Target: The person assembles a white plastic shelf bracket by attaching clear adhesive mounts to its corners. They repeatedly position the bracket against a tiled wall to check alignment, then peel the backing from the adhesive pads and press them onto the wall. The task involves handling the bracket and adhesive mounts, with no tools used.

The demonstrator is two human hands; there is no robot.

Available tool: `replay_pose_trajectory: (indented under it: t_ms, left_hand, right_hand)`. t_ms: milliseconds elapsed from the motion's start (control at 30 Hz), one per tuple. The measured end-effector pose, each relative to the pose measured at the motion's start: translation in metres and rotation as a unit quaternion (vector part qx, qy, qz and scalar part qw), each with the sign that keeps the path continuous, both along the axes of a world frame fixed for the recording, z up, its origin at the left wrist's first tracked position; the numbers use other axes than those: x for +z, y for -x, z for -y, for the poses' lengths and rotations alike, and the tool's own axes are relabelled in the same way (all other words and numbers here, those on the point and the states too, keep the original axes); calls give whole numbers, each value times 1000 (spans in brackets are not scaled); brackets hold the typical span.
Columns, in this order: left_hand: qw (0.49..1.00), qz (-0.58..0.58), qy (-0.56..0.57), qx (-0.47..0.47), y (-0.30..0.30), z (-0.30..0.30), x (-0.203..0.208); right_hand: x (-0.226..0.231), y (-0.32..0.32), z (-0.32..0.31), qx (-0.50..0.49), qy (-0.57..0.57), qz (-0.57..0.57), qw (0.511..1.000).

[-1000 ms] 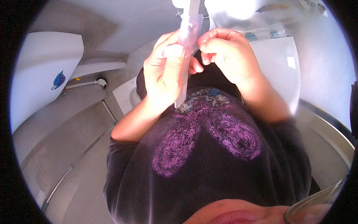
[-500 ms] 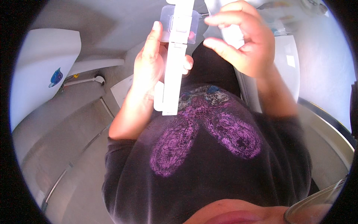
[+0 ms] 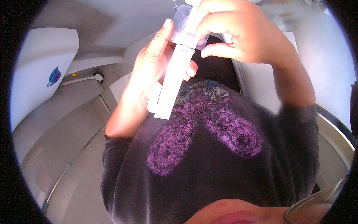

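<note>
White plastic gleams up in the head view: a long, narrow, straight white bar (image 3: 173, 80), tilted, its lower end over the person's black short-sleeved shirt (image 3: 223, 179) with purple oval prints. Left hand (image 3: 154, 59) has it, folks, fingers wrapped round from behind, fingertips peeking out on the right side, thumb stretched upward. Behind the bar's upper part sits a clear, thin plastic plate (image 3: 181, 20) with rounded corners. And look at the right hand (image 3: 236, 33)! It's arched over that upper end, fingers bent, thumb held away from them; glare swallows the contact, so I can't tell whether it's pinching anything. Off to the left, a smooth white curved panel (image 3: 41, 52) wears a blue drop-shaped sticker (image 3: 54, 76), with a thin metal rod (image 3: 57, 184) slanting below.
</note>
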State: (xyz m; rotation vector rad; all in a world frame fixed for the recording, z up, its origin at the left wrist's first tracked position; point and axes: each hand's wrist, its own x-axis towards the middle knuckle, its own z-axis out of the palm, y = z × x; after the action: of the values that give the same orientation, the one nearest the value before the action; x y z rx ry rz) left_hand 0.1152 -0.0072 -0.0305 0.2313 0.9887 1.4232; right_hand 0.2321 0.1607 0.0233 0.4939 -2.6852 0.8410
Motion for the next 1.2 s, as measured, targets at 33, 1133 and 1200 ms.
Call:
replay_pose_trajectory:
  t_ms: [33,1133,1200]
  left_hand:
    - [1000,2,-3,0,0,0,0]
    - [982,154,-79,-73,27,-3,-31]
    - [972,209,-90,-65,30,-2,-32]
  right_hand:
    - [5,0,2,-8,-7,15,1000]
    - [-30,-73,-30,-449,292,-128,835]
    - [-49,-108,-42,-511,347,-22,786]
